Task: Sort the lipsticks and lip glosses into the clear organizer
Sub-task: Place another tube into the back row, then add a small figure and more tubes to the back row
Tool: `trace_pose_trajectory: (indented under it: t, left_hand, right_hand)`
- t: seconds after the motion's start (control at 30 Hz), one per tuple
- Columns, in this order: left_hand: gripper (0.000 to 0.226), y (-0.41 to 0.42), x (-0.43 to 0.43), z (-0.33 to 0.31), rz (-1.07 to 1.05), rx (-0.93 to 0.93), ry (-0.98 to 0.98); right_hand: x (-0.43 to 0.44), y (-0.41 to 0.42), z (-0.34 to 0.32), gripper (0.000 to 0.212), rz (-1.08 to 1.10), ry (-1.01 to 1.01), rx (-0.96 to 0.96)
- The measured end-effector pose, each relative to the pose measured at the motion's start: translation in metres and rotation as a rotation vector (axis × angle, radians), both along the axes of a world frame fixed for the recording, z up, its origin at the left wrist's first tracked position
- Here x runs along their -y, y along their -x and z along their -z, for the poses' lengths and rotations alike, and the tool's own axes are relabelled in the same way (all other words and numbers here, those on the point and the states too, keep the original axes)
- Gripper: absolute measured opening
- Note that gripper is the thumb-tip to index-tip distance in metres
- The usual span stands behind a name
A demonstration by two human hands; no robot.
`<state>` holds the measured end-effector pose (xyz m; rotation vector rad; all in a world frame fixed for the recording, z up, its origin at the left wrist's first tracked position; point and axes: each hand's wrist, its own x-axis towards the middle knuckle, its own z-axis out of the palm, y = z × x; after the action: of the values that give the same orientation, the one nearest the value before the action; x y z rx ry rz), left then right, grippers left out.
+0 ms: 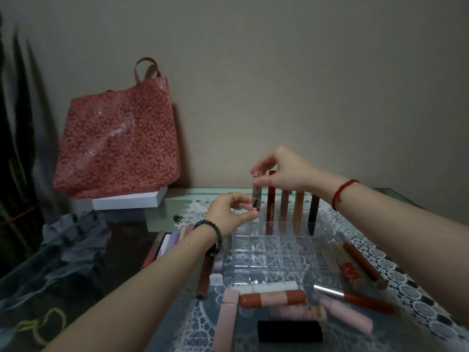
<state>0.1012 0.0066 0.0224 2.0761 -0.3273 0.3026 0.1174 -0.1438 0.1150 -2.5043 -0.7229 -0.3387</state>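
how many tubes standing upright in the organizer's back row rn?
5. Left to right along the back row of the clear organizer: silver tube held by both hands at far left, red tube, pink tube, orange tube, dark tube. Other rows look empty.

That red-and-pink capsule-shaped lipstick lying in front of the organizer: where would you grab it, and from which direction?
Probably from above, pinching the pink middle band of the capsule-shaped lipstick across its width. It lies flat on its side, long axis left to right, so its rounded red ends would slip. A white tube lies close behind it and a pink tube in front, so the finger gaps are narrow.
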Motion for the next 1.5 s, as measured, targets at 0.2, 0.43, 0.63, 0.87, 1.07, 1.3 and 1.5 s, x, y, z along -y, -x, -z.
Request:
trace_pose_trajectory:
  t: [0.2, 0.43, 0.63, 0.87, 1.07, 1.3, 1.5]
  left_hand:
    - [0.023, -0.003, -0.005, 0.0, -0.015, 0.035, 0.035]
    - [0.024, 0.004, -0.02, -0.007, -0.029, 0.062, 0.036]
    - [0.027, 0.016, -0.041, -0.014, -0.065, 0.092, 0.055]
    - [0.024, 0.035, -0.071, -0.021, -0.123, 0.115, 0.031]
    - [0.024, 0.051, -0.095, -0.014, -0.181, 0.086, 0.013]
    - [0.033, 0.074, -0.114, 0.013, -0.173, 0.02, -0.072]
    - [0.055, 0.092, -0.103, 0.033, -0.16, -0.068, -0.164]
  right_hand:
    - [0.001, 0.002, -0.003, 0.017, -0.006, 0.009, 0.002]
    - [0.002, 0.01, -0.007, 0.024, -0.018, -0.005, 0.018]
    - [0.001, 0.023, -0.013, 0.02, -0.025, -0.081, 0.087]
    - [-0.009, 0.045, -0.009, 0.019, -0.077, -0.136, 0.179]
    - [-0.029, 0.06, 0.011, 0.022, -0.142, -0.098, 0.097]
    - [-0.052, 0.065, 0.048, 0.027, -0.195, 0.004, 0.006]
    - [-0.067, 0.06, 0.069, 0.023, -0.176, 0.165, -0.006]
